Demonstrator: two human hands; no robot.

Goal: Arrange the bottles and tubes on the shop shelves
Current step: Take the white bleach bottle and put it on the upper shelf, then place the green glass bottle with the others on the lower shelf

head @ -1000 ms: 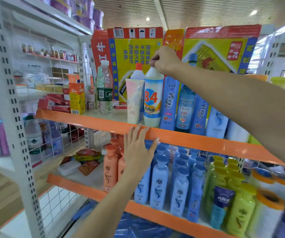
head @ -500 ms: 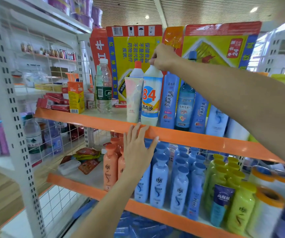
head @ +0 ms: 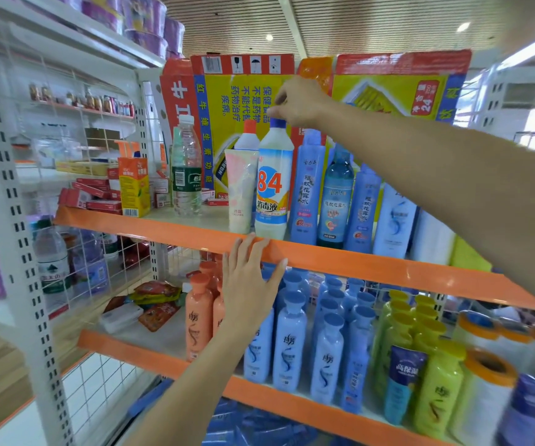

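Note:
A white "84" disinfectant bottle with a blue cap stands upright at the front of the upper orange-edged shelf. A pale pink tube stands to its left and tall blue bottles to its right. My right hand is just above the blue cap, fingers pinched together with nothing visibly in them. My left hand lies flat with spread fingers, fingertips on the shelf's orange front edge below the bottle. It partly hides orange and blue bottles on the lower shelf.
A clear water bottle, an orange carton and red boxes fill the upper shelf's left. Yellow-red cartons stand behind the bottles. Green bottles and white rolls crowd the lower shelf's right. A white upright stands at left.
My right hand has lifted off the 84 bottle's cap, which now shows. The bottle stands still on the shelf. My left hand has stayed on the shelf edge.

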